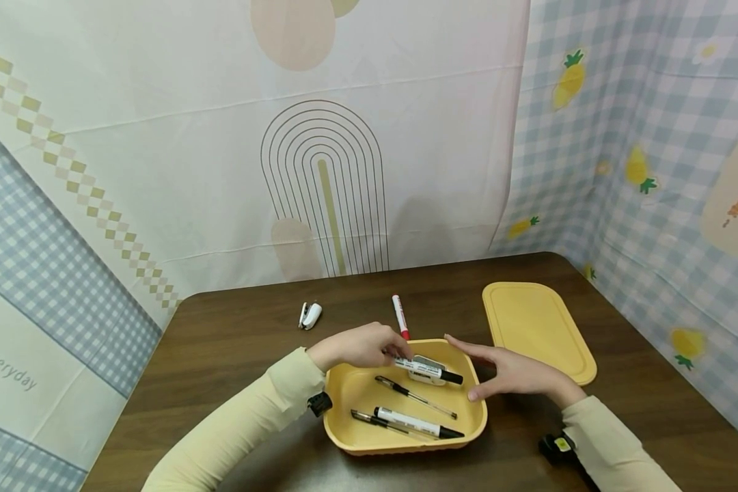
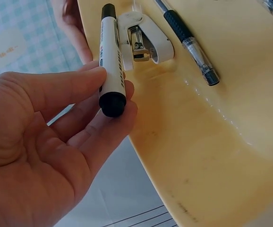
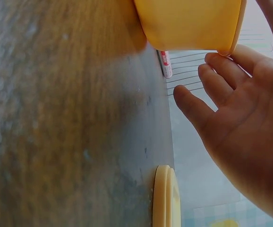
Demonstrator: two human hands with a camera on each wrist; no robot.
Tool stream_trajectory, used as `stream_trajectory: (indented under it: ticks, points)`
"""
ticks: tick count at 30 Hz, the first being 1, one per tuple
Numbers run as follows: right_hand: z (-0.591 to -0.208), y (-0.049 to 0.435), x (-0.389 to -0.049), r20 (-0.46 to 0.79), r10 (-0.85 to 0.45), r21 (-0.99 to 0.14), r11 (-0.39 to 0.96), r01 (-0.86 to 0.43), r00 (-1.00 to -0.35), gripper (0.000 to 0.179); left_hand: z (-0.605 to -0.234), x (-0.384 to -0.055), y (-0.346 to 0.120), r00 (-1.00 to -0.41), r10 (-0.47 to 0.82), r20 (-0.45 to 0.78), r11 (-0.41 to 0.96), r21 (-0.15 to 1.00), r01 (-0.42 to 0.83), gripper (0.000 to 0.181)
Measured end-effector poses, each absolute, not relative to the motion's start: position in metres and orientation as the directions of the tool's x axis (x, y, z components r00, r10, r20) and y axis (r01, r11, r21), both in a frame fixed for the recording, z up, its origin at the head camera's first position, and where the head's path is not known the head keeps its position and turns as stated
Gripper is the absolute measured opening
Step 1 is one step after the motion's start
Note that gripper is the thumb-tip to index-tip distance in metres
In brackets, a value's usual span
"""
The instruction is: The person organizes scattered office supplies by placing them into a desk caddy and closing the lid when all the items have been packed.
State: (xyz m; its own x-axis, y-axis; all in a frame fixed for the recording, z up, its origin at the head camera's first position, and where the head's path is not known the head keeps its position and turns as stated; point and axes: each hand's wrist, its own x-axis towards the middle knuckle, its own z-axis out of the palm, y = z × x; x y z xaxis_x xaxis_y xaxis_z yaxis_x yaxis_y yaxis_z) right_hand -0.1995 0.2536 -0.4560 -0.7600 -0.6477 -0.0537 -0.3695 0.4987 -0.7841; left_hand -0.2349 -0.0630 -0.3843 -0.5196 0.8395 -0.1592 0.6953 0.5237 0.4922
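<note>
My left hand (image 1: 365, 345) pinches a white whiteboard marker with black ends (image 2: 111, 56) between thumb and fingers, above the far part of a yellow plastic box (image 1: 358, 389). Under that marker lies a small white stapler (image 2: 162, 47), partly hidden in the head view. Two black-capped clear pens, one in the middle (image 1: 415, 396) and one nearer the front (image 1: 372, 418), lie in the box beside a second black-and-white marker (image 1: 408, 421). At the box's right rim my right hand (image 1: 510, 369) rests with fingers extended and thumb apart.
A yellow lid (image 1: 541, 331) lies flat on the dark wooden table (image 1: 234, 355), right of the box. Behind the box is a red-capped white marker (image 1: 399, 314). Farther left sits a small white stapler-like object (image 1: 310, 316). Patterned cloth hangs behind the table.
</note>
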Motion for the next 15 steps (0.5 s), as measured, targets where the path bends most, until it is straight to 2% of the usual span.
stream_trajectory:
  ticks: [15]
  points:
    - [-0.4553,0.2528,-0.1991,-0.058,-0.647,-0.792,0.493,-0.359,-0.760,0.090,-0.3851,-0.2346,-0.0670,-0.486,0.859,-0.164,0.487,0.554,0.675,0.030]
